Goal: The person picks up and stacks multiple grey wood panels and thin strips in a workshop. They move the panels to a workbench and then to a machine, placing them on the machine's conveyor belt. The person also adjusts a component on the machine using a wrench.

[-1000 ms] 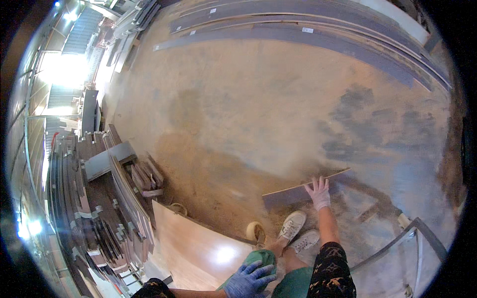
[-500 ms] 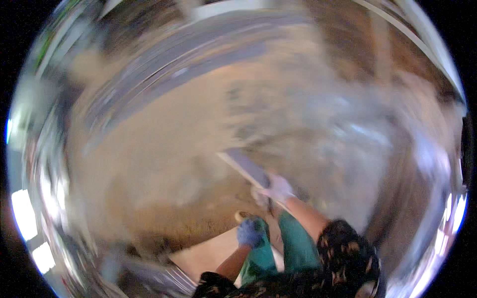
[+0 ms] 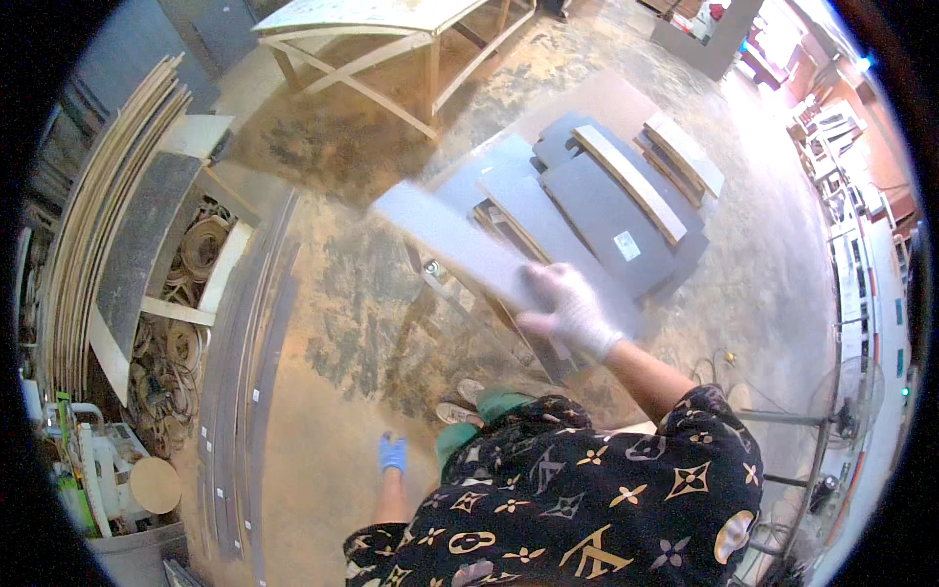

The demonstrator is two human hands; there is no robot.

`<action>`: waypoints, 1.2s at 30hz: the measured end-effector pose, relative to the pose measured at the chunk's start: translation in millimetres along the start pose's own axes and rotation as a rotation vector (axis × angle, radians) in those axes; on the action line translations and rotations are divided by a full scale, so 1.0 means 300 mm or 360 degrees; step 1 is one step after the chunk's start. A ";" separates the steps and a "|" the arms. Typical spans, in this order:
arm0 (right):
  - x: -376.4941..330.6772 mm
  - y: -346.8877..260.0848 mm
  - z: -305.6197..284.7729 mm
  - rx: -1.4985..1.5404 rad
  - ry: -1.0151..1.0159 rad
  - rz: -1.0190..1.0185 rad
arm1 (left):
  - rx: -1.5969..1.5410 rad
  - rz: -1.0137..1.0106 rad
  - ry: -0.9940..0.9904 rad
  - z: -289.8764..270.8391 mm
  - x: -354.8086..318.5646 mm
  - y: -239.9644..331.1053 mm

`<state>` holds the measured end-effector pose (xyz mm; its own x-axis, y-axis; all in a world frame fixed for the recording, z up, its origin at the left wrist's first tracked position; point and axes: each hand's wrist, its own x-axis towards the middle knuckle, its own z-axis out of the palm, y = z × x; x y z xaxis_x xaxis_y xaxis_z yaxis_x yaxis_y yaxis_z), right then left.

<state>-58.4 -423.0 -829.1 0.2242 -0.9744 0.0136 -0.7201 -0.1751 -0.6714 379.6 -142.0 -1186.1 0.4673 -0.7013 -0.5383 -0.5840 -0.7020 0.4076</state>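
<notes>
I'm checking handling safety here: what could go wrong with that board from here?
The board could twist or slip, since only the right hand grips it; the left hand is off to the side, not supporting it. If swung, the board might also knock the pale strip lying on the grey stack.

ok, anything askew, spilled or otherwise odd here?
No clear damage, but two oddities: the right hand holding the grey board is gloved in white, the left hand in blue; and the stacked grey panels have uneven, stepped edges. Dark patches blotch the floor; can't tell if spill or old stain.
</notes>
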 end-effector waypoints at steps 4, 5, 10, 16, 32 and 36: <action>-0.074 0.212 -0.284 -0.0328 0.0309 0.0237 | -0.0229 -0.0326 0.0124 -0.237 -0.188 0.181; -0.101 0.202 -0.315 -0.0439 0.0409 0.0292 | -0.0222 -0.0286 0.0247 -0.284 -0.217 0.160; -0.123 0.027 -0.244 -0.0813 0.0614 0.0032 | -0.0265 -0.0338 0.0323 -0.311 -0.419 -0.113; -0.251 -0.538 0.469 0.0176 0.0011 -0.0343 | -0.0673 -0.0729 0.0306 -0.333 -0.743 -0.559; -0.986 -2.039 2.431 -0.0633 -0.1524 -0.1085 | -0.1659 -0.1338 0.0881 -0.944 -1.388 -2.235; -0.902 -2.138 2.815 -0.0924 -0.1625 -0.0971 | -0.1340 -0.1329 0.1001 -1.338 -1.208 -2.513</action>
<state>897.3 71.8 -1027.9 0.8166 -0.2198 -0.5337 -0.4454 -0.8280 -0.3406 916.9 591.8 -1002.1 0.8373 0.1938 -0.5113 0.5008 -0.6472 0.5748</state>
